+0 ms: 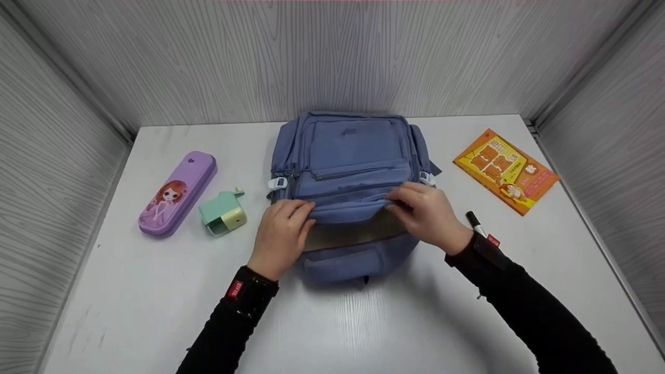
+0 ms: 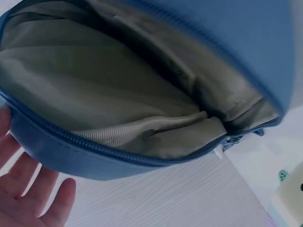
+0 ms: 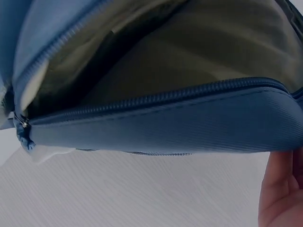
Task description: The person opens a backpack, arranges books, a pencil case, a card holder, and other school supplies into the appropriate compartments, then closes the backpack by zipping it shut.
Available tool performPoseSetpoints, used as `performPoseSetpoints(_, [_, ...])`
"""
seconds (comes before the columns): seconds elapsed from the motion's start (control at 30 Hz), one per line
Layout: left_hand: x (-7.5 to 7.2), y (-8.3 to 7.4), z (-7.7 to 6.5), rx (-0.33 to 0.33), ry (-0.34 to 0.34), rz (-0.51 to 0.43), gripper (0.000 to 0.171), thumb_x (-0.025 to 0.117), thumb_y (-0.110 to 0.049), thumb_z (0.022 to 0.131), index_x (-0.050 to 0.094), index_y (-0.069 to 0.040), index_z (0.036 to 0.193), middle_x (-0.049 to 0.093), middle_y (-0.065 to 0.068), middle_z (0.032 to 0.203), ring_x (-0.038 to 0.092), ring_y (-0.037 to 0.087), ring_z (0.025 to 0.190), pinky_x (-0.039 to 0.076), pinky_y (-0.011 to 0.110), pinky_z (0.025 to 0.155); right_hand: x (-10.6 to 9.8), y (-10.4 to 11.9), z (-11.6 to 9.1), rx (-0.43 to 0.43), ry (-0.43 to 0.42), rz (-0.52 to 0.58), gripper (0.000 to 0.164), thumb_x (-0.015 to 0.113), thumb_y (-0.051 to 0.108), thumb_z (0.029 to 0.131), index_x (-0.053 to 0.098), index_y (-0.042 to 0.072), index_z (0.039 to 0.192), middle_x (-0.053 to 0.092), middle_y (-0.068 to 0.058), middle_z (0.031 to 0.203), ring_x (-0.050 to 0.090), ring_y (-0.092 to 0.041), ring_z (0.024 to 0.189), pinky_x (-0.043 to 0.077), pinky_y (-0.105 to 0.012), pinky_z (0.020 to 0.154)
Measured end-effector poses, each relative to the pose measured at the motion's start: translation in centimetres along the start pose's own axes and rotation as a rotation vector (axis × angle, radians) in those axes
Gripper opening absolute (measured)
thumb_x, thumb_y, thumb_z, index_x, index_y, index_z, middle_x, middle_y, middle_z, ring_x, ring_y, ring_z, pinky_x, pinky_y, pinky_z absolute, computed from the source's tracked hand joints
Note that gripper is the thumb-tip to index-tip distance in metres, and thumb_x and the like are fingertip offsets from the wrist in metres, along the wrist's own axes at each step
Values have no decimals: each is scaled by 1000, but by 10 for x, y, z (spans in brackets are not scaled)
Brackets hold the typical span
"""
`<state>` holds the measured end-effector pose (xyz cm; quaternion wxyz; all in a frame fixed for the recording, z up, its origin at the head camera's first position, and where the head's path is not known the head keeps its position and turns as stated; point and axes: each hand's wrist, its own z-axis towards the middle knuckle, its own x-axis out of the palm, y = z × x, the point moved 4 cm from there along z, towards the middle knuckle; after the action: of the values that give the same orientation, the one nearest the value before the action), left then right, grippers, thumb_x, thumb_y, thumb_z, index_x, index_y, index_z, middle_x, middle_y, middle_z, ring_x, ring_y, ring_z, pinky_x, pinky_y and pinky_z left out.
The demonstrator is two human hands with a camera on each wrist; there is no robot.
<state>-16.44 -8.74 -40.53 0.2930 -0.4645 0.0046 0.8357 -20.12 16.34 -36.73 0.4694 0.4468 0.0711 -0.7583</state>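
Note:
A blue backpack (image 1: 358, 143) lies on the table with its zipped main compartment gaping towards me. Both hands hold the upper edge of that opening: my left hand (image 1: 280, 234) pinches it at the left, my right hand (image 1: 430, 215) at the right. Olive-grey lining (image 2: 85, 71) shows inside, with an inner pocket edge visible in the left wrist view. A zipper (image 3: 156, 104) runs along the lifted rim in the right wrist view, the right fingers (image 3: 279, 179) being under the fabric. The thumbs are partly hidden in the wrist views.
A purple pencil case (image 1: 179, 192) and a mint-green pencil sharpener (image 1: 221, 212) lie left of the backpack. At the right are an orange-yellow booklet (image 1: 504, 170) and a black-capped marker (image 1: 474, 221), partly hidden by the right wrist. Grey panels (image 1: 332, 57) enclose the white table (image 1: 130, 306).

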Motion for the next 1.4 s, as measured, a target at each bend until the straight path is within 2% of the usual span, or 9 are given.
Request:
performPoseSetpoints(0.23, [8, -2, -7, 50, 7, 57, 13, 77, -9, 83, 71, -5, 94, 69, 7, 87, 64, 24, 80, 53, 36, 71, 13, -3, -30, -91, 59, -72, 15, 81, 10, 80, 71, 9, 91, 67, -5, 83, 66, -17, 78, 56, -32, 65])
performPoseSetpoints(0.37, [7, -1, -10, 69, -11, 64, 13, 78, -6, 80, 70, -4, 91, 68, 7, 85, 63, 23, 77, 53, 34, 69, 6, -23, -45, -37, 73, -40, 18, 80, 10, 81, 71, 7, 96, 68, -6, 88, 65, -18, 82, 55, -34, 68])
performPoseSetpoints(0.47, [6, 0, -11, 61, -18, 59, 12, 78, -7, 81, 71, -4, 90, 68, 7, 84, 63, 23, 77, 53, 34, 70, -13, -62, -56, 141, 3, -55, 16, 75, 8, 85, 71, 3, 100, 70, -13, 91, 66, -24, 84, 54, -39, 73])
performPoseSetpoints(0.57, [4, 0, -10, 64, -31, 55, 12, 78, -7, 81, 72, -4, 91, 68, 8, 85, 64, 23, 78, 54, 34, 71, -34, -117, -73, 423, -36, -114, 19, 68, 10, 92, 68, -3, 107, 69, -22, 99, 65, -34, 91, 52, -47, 79])
performPoseSetpoints(0.67, [4, -1, -10, 74, -49, 53, 12, 78, -7, 81, 72, -3, 91, 68, 8, 85, 64, 23, 78, 55, 34, 71, -53, -166, -95, 681, 3, -180, 30, 62, 14, 96, 63, -8, 117, 64, -30, 109, 60, -42, 99, 49, -54, 84])
performPoseSetpoints(0.8, [5, -1, -9, 76, -65, 38, 13, 78, -6, 80, 72, -3, 91, 68, 8, 84, 63, 23, 77, 54, 33, 70, -71, -209, -122, 877, 59, -241, 42, 59, 18, 98, 56, -12, 126, 57, -35, 121, 55, -49, 110, 44, -62, 92])
performPoseSetpoints(0.97, [7, -1, -9, 68, -66, 24, 14, 79, -5, 79, 72, -3, 90, 68, 8, 84, 62, 22, 77, 54, 34, 69, -78, -241, -144, 1015, 114, -251, 52, 58, 25, 97, 51, -13, 133, 51, -38, 132, 50, -52, 120, 40, -63, 100])
performPoseSetpoints(1.2, [8, 0, -10, 49, -50, 9, 14, 78, -4, 79, 72, -3, 91, 69, 8, 84, 63, 22, 78, 54, 34, 69, -76, -268, -163, 1080, 322, -238, 59, 43, 28, 103, 38, -17, 141, 38, -43, 143, 36, -57, 133, 30, -65, 112])
performPoseSetpoints(1.4, [8, 0, -10, 43, -47, 4, 13, 78, -3, 78, 72, -3, 90, 68, 8, 83, 63, 22, 77, 54, 34, 69, -71, -274, -173, 1069, 413, -232, 41, 43, 24, 102, 54, -11, 119, 56, -34, 113, 51, -43, 93, 42, -52, 83])
